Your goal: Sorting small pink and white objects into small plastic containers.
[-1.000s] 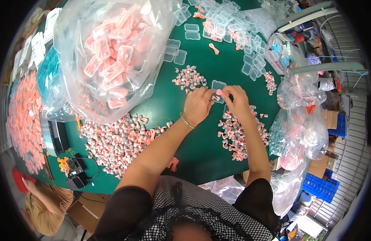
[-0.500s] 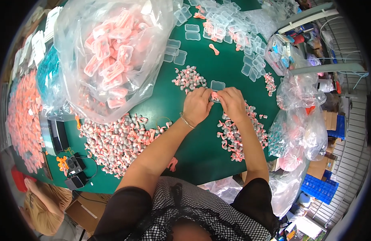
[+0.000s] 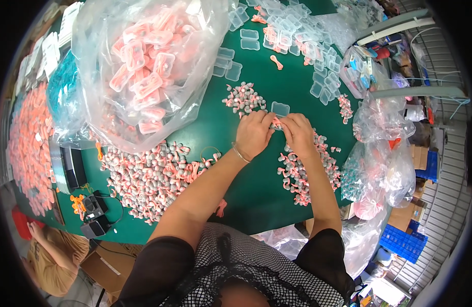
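Over the middle of the green table, my left hand [image 3: 253, 135] and my right hand [image 3: 299, 134] meet at a small clear plastic case [image 3: 280, 108], its lid raised away from me. My left fingers are closed on the case's left side. My right fingers pinch in from the right. Between the fingertips a bit of pink earphone cord [image 3: 277, 123] shows at the case; its lower part is hidden by my hands. A small heap of pink and grey earbuds [image 3: 244, 99] lies just beyond my left hand, and another heap of earbuds [image 3: 296, 179] is beside my right forearm.
A big clear bag [image 3: 195, 97] of filled pink cases stands at the far left. A large earbud pile [image 3: 144, 179] lies left of my left forearm. Empty clear cases [image 3: 318, 56] are spread at the far right. Bags [image 3: 379, 169] line the right edge; a person [image 3: 57, 256] sits lower left.
The view has shifted slightly. Both hands stay together at the case, with small movements of the fingers around the pink cord.
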Demonstrator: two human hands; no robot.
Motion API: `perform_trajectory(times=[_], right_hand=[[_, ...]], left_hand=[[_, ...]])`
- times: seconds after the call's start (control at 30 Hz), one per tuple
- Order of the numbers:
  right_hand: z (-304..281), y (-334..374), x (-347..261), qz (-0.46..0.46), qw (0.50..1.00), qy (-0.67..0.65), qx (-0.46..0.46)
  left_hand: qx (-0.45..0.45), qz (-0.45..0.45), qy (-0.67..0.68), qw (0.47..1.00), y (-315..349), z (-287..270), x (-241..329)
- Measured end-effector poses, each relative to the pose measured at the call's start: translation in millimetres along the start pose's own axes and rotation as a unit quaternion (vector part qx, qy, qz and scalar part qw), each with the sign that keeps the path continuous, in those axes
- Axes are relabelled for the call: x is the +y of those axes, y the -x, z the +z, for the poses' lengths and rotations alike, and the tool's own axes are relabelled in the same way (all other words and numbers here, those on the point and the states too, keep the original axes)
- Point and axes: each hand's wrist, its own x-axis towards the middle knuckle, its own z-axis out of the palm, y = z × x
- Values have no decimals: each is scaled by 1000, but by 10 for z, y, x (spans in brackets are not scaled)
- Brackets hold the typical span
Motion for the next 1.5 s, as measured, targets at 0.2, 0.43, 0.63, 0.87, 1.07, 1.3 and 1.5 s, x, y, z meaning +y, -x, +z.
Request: perform_trajectory(times=[0.2,0.43,0.63,0.87,1.07,1.3,1.5], right_hand=[[-11,-163,158,32,999,-4,34],[98,-235,307,191,973,-119,-45],[-16,-113,241,110,985,-133,23],[-71,13,-75,64,993,-97,-32],[-245,-32,-275,15,995,-98,-5],[-678,-188,-833,123,961,-250,0],[-651,-374,-949,127,935,-295,149]], left_hand=[[15,23,-4,1000,7,1,-8],[-8,5,-8,1000,0,-12,14],[-37,-11,-27,999,-22,-39,51],[14,19,-33,999,15,47,-10],[34,13,66,997,52,-118,60],[46,35,189,980,-86,-872,453],[194,60,-10,979,-587,-1747,360]])
